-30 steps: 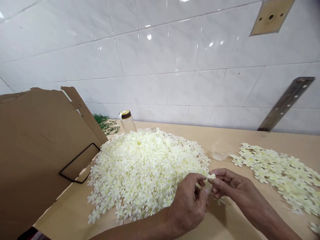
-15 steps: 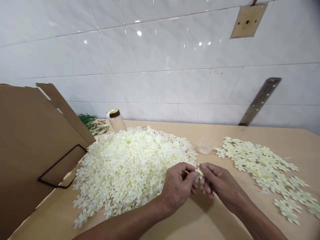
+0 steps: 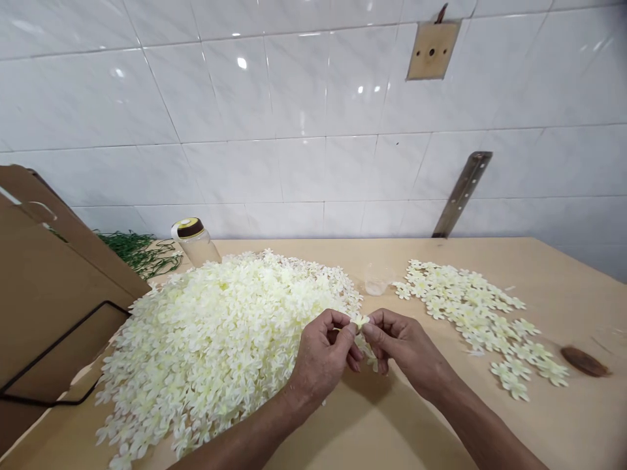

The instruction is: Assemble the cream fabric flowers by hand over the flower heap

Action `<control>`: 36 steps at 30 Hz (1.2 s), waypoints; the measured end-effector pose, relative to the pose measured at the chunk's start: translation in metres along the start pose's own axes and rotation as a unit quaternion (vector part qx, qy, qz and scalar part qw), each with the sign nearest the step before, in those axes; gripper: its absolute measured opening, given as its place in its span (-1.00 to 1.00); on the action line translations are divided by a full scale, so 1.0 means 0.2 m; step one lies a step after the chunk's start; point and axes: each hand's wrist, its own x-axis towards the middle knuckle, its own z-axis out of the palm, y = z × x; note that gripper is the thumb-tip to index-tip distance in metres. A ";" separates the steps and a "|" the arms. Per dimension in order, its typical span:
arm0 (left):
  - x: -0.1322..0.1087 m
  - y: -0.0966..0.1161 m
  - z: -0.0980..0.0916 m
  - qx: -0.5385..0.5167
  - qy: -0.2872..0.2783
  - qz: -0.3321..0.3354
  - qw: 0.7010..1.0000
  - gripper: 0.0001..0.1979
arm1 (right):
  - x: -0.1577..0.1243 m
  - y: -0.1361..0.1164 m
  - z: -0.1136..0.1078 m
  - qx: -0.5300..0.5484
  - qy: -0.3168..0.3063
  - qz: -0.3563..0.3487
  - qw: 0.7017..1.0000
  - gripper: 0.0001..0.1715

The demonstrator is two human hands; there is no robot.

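Note:
A big heap of cream-white fabric flowers (image 3: 225, 333) covers the left half of the tan table (image 3: 539, 418). My left hand (image 3: 321, 356) and my right hand (image 3: 404, 346) meet at the heap's right edge, both pinching one small cream flower (image 3: 361, 320) between thumbs and fingertips. To the right lies a flatter spread of single flowers (image 3: 470, 310). A small clear cup (image 3: 377, 281) stands between the heap and the spread.
A brown cardboard box flap (image 3: 53, 287) with a black outline stands at the left. Green wire stems (image 3: 140, 251) and a clear bottle with a dark cap (image 3: 193, 238) sit at the back left. A white tiled wall runs behind the table. A dark brown oval piece (image 3: 585, 361) lies at the right.
The view has swung right and down, so the heap and both hands sit further left in the picture. Both hands stay pinched together on the small flower, working it between the fingertips.

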 end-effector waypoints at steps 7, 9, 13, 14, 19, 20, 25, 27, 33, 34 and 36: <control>0.00 0.03 0.00 -0.091 -0.039 -0.069 0.993 -0.67 | 0.00 0.01 0.01 0.064 -0.066 0.009 0.996 -0.59; 0.00 0.03 -0.01 -0.075 -0.024 -0.066 0.995 -0.66 | 0.00 0.01 0.01 0.071 -0.060 0.008 0.996 -0.61; 0.00 0.00 -0.02 -0.042 -0.009 -0.062 0.997 -0.65 | 0.00 0.00 0.02 0.041 -0.017 -0.006 0.999 -0.60; -0.01 0.00 -0.02 -0.035 -0.013 -0.064 0.997 -0.63 | 0.00 -0.01 0.03 0.027 -0.009 -0.011 1.000 -0.61; -0.01 -0.04 -0.05 -0.049 -0.035 -0.079 0.995 -0.58 | -0.02 -0.02 0.06 -0.021 -0.002 -0.025 0.999 -0.63; -0.01 -0.05 -0.05 -0.057 -0.036 -0.084 0.994 -0.57 | -0.02 -0.02 0.07 -0.031 0.009 -0.032 0.999 -0.65; 0.01 -0.06 -0.06 -0.064 -0.016 -0.092 0.994 -0.54 | -0.03 -0.01 0.10 -0.188 0.097 -0.163 0.964 -0.75; 0.01 -0.06 -0.05 -0.057 -0.003 -0.089 0.994 -0.54 | -0.03 0.00 0.10 -0.239 0.100 -0.204 0.944 -0.80; 0.00 -0.08 -0.05 -0.073 -0.002 -0.086 0.994 -0.56 | -0.03 0.01 0.09 -0.281 0.119 -0.229 0.924 -0.80; 0.00 -0.08 -0.05 -0.080 -0.005 -0.086 0.993 -0.58 | -0.03 0.02 0.09 -0.282 0.126 -0.227 0.924 -0.80; 0.00 -0.08 -0.05 -0.091 -0.010 -0.086 0.992 -0.60 | -0.02 0.02 0.09 -0.279 0.134 -0.219 0.925 -0.79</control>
